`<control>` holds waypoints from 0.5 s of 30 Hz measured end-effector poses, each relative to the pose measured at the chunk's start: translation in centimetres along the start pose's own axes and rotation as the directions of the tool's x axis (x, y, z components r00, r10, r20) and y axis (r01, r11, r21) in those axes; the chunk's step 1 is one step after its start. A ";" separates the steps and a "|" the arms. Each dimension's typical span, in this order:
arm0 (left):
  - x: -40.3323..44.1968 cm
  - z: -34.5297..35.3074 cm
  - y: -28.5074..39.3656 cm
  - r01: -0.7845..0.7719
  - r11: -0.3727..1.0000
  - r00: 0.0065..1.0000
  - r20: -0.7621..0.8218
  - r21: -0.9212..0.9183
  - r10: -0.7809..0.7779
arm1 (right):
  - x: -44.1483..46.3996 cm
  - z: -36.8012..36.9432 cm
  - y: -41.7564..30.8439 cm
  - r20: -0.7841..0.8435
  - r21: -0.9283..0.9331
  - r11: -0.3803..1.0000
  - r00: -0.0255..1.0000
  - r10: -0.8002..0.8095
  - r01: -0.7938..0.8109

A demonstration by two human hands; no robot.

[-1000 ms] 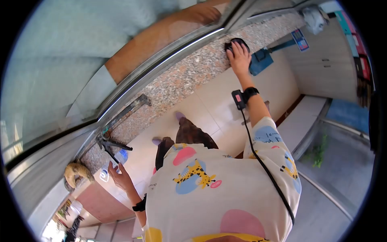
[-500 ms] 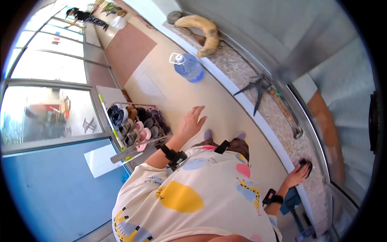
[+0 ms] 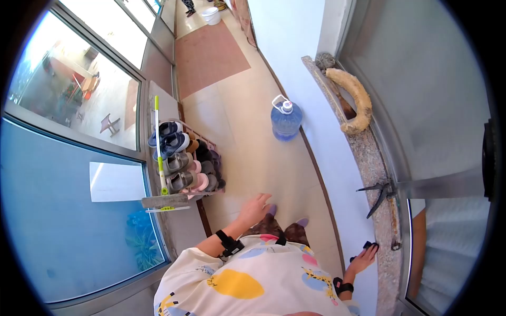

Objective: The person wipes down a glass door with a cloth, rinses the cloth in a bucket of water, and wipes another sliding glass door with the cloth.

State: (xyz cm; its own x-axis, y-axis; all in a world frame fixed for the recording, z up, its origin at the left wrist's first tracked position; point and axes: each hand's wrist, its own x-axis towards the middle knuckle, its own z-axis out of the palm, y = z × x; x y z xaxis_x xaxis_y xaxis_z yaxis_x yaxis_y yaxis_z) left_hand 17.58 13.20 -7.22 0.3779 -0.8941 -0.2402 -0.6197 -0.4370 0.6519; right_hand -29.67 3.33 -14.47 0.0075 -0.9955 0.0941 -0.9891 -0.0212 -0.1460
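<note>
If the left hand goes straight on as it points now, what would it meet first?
Probably the pale wall below the stone ledge. The left hand points forward and right, and the water bottle seems to stand left of its line. Depth is unclear.

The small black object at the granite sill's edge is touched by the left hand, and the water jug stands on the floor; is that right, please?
Not quite: in the head view the right hand, not the left hand, touches the small black object; the water jug does stand on the floor.

Upper-left windows (image 3: pixel 108 27) glare white; fisheye distortion bows the edges.
</note>
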 end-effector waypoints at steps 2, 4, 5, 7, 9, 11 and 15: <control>0.5 0.6 0.1 -0.022 0.999 0.997 0.070 -0.025 0.024 | -0.7 3.8 -1.3 0.231 0.265 0.964 0.968 -0.099 0.035; 1.2 0.9 0.8 -0.075 0.996 0.993 0.085 -0.039 0.078 | -0.4 6.2 -4.8 0.465 0.498 0.831 0.885 -0.014 -0.249; 1.6 1.0 1.4 -0.126 0.991 0.986 0.101 -0.041 0.129 | 1.0 7.2 -6.9 0.670 0.479 0.729 0.740 0.056 -0.490; 2.5 1.0 3.1 -0.136 0.986 0.986 0.079 -0.096 0.144 | 3.2 9.2 -11.5 0.614 0.667 0.552 0.789 -0.027 -0.500; 1.7 0.5 4.4 -0.139 0.983 0.986 0.075 -0.123 0.149 | 6.0 2.1 -19.9 0.714 0.700 0.198 0.663 -0.227 -0.686; 1.9 -0.7 5.1 -0.138 0.983 0.987 0.065 -0.121 0.146 | 7.5 -1.2 -25.5 0.617 0.751 0.059 0.667 -0.418 -0.658; 1.5 -1.2 2.4 0.009 0.941 1.000 -0.023 -0.339 -0.018 | 8.3 -3.6 -33.3 0.599 0.651 0.033 0.487 -0.636 -0.758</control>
State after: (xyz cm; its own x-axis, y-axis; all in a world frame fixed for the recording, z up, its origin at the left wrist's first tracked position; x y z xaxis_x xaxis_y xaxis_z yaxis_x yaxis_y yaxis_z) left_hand 17.48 10.96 -5.11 0.4052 -0.8834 -0.2353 -0.3461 -0.3864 0.8549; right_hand 2.78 -3.86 -5.24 0.7210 -0.5261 -0.4509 0.0575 0.6939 -0.7178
